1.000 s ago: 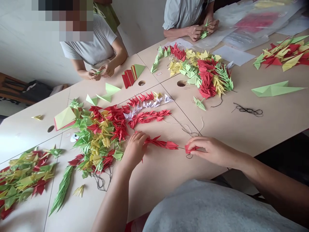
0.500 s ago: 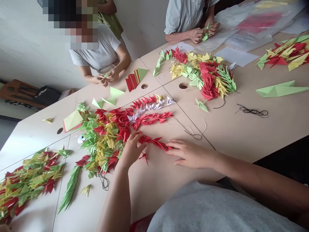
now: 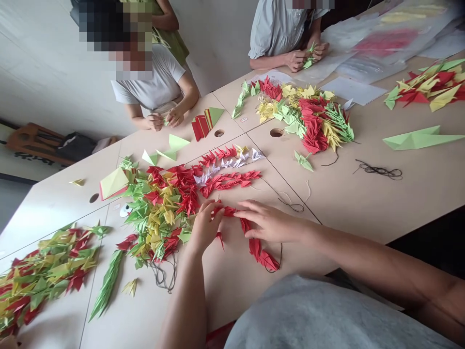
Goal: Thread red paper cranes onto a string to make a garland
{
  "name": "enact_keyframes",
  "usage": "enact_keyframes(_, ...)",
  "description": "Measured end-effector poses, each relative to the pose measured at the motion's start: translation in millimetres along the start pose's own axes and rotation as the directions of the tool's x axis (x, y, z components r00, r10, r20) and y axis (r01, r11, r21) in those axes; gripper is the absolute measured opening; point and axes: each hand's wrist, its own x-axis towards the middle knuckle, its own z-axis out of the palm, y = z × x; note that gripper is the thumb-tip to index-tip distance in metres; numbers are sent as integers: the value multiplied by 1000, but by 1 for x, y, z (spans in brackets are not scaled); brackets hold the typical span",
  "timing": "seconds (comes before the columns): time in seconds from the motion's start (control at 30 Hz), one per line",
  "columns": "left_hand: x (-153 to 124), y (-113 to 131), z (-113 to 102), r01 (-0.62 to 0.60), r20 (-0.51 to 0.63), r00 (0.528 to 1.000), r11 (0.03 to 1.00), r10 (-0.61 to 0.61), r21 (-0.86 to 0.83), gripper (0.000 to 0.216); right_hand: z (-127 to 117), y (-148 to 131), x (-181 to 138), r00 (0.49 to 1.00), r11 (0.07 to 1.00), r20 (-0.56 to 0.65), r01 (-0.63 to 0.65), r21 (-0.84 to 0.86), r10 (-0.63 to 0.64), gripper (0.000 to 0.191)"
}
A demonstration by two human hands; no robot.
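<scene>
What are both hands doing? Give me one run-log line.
left hand: at red paper strand | right hand: spread over strand | strand: bent | dark thread: at strand's near end

Looks like a shared craft room, to judge by joined tables (image 3: pixel 232 276) with round holes (image 3: pixel 276 132), strings of folded paper (image 3: pixel 268 260) and people (image 3: pixel 157 80) along the far edge

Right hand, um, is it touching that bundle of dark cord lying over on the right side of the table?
Apart. The head view plainly shows tabletop between the right hand and the bundle of dark cord.
</scene>
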Motion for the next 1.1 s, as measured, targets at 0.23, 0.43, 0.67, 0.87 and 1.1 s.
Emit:
enact_keyframes(0.23, -5, 10, 6, 39, -62, 997, 983, -51, -180, 10, 5, -7, -15, 983, 995, 154, 104, 0, -103, 36)
enact_keyframes(0.43, -9, 36, 16, 19, -62, 997, 895, -52, -446, 18, -27, -13, -18, 990, 978, 137, 4, 208, -34, 15)
enact_keyframes(0.67, -13, 45, 26, 32, -4, 998, 541, -65, -841, 33, -45, 3, 14, 927, 933, -280, -152, 325, 248, 27)
enact_keyframes(0.87, -22, 39, 31, 79, 68, 997, 469, -41, -880, 35, -34, 8, 27, 972, 832, -153, -66, 551, 178, 41)
enact_keyframes(1.1, -30, 39, 38, 46, 51, 999, 516, -5, -856, 36, -21, 12, 24, 984, 605, -28, -86, 792, 177, 30)
